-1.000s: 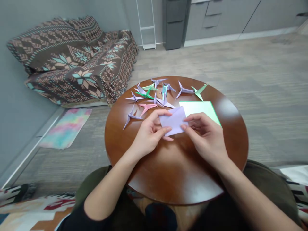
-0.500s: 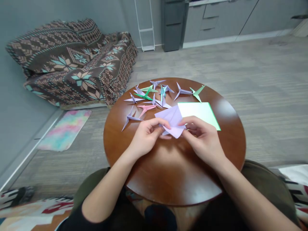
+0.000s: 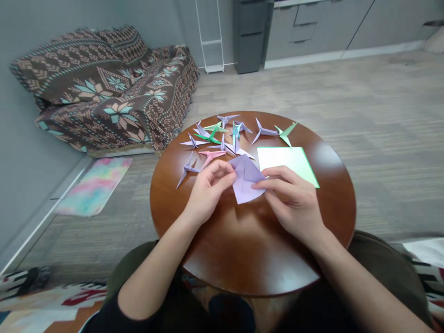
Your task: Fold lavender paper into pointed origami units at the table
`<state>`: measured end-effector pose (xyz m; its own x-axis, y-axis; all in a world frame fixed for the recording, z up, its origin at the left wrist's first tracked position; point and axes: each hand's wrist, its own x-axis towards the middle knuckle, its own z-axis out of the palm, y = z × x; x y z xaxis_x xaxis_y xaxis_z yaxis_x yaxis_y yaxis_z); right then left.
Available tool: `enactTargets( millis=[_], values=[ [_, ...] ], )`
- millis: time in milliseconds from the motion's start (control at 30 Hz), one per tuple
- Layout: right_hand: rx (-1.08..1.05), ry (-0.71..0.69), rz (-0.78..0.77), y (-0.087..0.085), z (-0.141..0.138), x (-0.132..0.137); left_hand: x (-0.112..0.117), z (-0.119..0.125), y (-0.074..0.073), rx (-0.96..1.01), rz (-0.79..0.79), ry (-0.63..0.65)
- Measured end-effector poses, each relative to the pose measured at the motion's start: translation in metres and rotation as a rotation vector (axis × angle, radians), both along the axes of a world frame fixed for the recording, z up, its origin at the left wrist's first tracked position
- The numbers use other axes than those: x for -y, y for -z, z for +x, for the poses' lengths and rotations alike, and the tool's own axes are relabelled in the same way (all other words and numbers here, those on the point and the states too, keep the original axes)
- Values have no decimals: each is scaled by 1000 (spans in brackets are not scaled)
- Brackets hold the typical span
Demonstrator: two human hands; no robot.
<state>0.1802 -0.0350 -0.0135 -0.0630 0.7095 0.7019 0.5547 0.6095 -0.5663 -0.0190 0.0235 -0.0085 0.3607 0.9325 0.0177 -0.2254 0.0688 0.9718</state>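
A partly folded sheet of purple origami paper [image 3: 245, 185] is held just above the round table, its creases showing. My left hand [image 3: 211, 187] pinches its left edge between thumb and fingers. From the right, my right hand [image 3: 291, 196] grips the paper's other side, with fingertips lying over its front. Beyond my hands lie several folded paper cranes, among them a pink crane [image 3: 212, 156], a green crane [image 3: 210, 136] and a purple crane [image 3: 187, 169] near my left hand. A stack of pale green paper [image 3: 286, 159] lies behind my right hand and is partly covered by it.
The round brown table [image 3: 249, 259] stands between my knees. A sofa [image 3: 114, 92] under a patterned cover is at the far left, with a pastel mat [image 3: 94, 187] on the floor before it. Grey cabinets [image 3: 319, 30] line the back wall.
The purple paper has turned and opened flatter, its creased face now towards me. My left hand has shifted to the paper's upper left edge; my right fingers reach further over it.
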Motion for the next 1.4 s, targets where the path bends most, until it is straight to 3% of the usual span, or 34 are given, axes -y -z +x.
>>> enactTargets(
  millis=[533, 867, 1033, 1133, 1233, 1400],
  values=[
    [-58, -36, -80, -1, -1, 1, -2, 0, 4, -148, 81, -19],
    [-112, -85, -183, -2, -1, 2, 2, 2, -5, -235, 87, -12],
    [-202, -115, -242, -6, 1, 4, 6, 3, -5, -373, 322, -92],
    [-187, -92, -234, -6, -2, 5, 10, 4, -3, -416, 445, 16],
    [-102, -76, -185, -6, -7, 5, 13, 6, 0, -379, 444, 159],
    [-2, -64, -135, -9, -11, 6, 12, 6, -5, -357, 442, 207]
  ],
)
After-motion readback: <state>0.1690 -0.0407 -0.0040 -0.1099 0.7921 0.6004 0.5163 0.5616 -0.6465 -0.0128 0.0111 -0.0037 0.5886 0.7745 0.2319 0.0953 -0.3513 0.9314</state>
